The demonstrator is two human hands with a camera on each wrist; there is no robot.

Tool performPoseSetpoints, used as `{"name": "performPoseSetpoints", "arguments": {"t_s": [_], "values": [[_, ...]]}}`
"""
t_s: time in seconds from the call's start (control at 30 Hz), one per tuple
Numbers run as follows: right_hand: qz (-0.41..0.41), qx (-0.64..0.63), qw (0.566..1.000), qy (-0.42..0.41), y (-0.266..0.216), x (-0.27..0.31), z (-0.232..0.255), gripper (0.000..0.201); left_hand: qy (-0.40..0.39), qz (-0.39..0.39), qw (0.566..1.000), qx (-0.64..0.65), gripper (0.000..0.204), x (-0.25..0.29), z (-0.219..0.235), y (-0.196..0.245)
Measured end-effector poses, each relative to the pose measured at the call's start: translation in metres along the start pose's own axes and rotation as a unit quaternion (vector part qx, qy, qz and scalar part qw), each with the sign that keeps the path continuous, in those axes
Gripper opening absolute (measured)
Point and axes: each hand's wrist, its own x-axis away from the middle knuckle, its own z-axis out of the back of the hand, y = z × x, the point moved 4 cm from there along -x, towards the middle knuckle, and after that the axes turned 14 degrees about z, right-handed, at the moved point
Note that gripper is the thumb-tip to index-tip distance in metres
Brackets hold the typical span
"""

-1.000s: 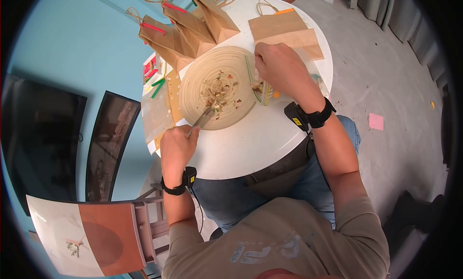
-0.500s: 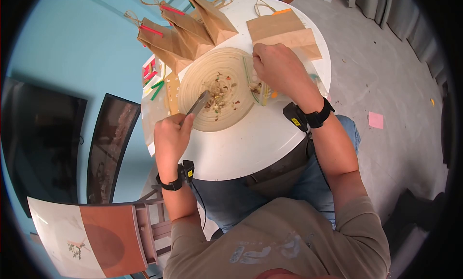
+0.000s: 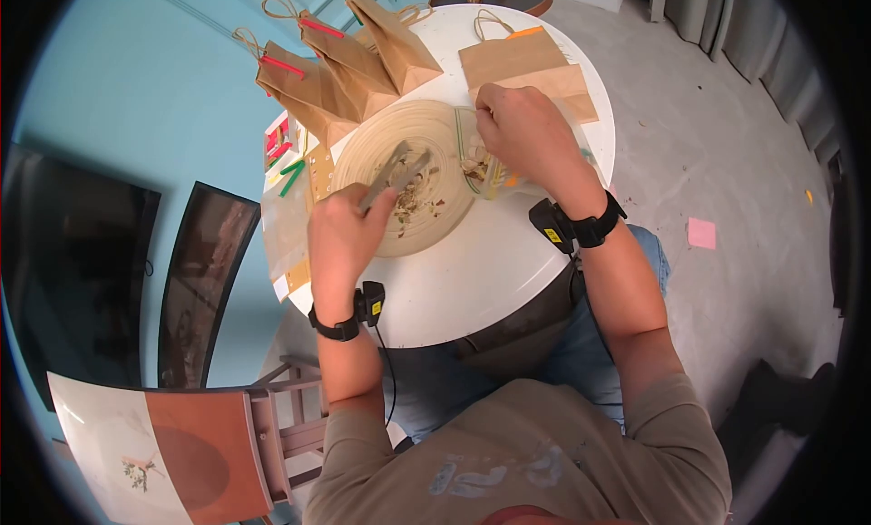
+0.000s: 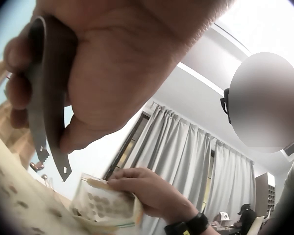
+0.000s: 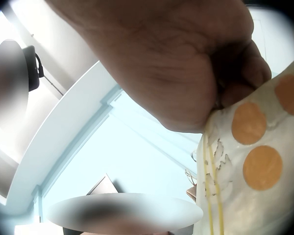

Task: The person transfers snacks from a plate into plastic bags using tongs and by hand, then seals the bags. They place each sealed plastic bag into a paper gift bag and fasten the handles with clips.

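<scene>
My left hand [image 3: 345, 239] holds a pair of metal tongs [image 3: 388, 173] over a round, pale ringed tray [image 3: 352, 162]. In the left wrist view the tongs' toothed tips stand slightly apart, nothing visible between them. Small dried brown and green bits [image 3: 417, 203] lie scattered across the tray's middle. At the tray's right side, my right hand [image 3: 531, 135] pinches the top edge of a clear zip bag [image 5: 225, 196] with orange dots. Its mouth gapes toward the tray, and some dried pieces [image 3: 475, 169] show inside. The right fingertips are partly hidden.
Several brown paper bags [image 3: 313, 94] with coloured clips stand behind the tray on the white table [image 3: 435, 298]. Another paper bag [image 3: 517, 67] lies at the back right. Green clips [image 3: 291, 176] and red ones sit at the left edge.
The tongs have moved up and right, from the tray's near-left side to over its middle, and their arms now look spread. My right hand and the zip bag stay nearly in place.
</scene>
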Motion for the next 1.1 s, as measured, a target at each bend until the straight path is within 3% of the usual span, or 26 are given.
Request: {"name": "performPoseSetpoints", "arguments": {"t_s": [0.07, 0.17, 0.2, 0.23, 0.4, 0.57, 0.7, 0.8, 0.97, 1.03, 1.1], "values": [[0.008, -0.003, 1.0, 0.01, -0.003, -0.001, 0.004, 0.018, -0.001, 0.066, 0.998, -0.024, 0.044, -0.003, 0.003, -0.017], [0.013, 0.009, 0.999, 0.033, -0.02, -0.001, 0.028, 0.02, 0.004, 0.096, 0.995, -0.035, 0.046, -0.009, -0.005, -0.04], [0.022, -0.02, 0.995, 0.096, -0.032, 0.003, 0.048, 0.02, 0.005, 0.116, 0.992, -0.044, 0.047, -0.009, -0.008, -0.047], [0.031, -0.05, 0.986, 0.158, -0.039, 0.005, 0.066, 0.02, 0.007, 0.117, 0.992, -0.041, 0.047, -0.01, -0.012, -0.052], [0.008, -0.026, 0.988, 0.149, -0.044, 0.01, 0.094, 0.019, 0.022, 0.077, 0.994, -0.08, 0.049, -0.013, -0.037, -0.073], [-0.017, -0.082, 0.979, 0.183, -0.055, 0.016, 0.095, 0.015, 0.025, 0.102, 0.993, -0.056, 0.048, -0.014, -0.032, -0.075], [0.0, -0.043, 0.985, 0.165, -0.054, 0.013, 0.091, 0.016, -0.003, 0.11, 0.992, -0.068, 0.049, -0.015, -0.036, -0.076], [-0.026, -0.1, 0.984, 0.146, -0.057, 0.015, 0.09, 0.016, -0.001, 0.11, 0.992, -0.059, 0.048, -0.016, -0.044, -0.079], [-0.017, -0.148, 0.988, 0.03, -0.058, 0.011, 0.079, 0.016, -0.007, 0.096, 0.992, -0.077, 0.044, -0.012, -0.041, -0.08], [-0.011, -0.149, 0.988, 0.026, -0.057, 0.01, 0.076, 0.015, -0.004, 0.088, 0.993, -0.082, 0.043, -0.006, -0.031, -0.074], [-0.005, -0.147, 0.989, 0.022, -0.057, 0.011, 0.076, 0.015, 0.051, 0.0, 0.999, -0.017, 0.053, 0.009, -0.01, -0.051]]}}
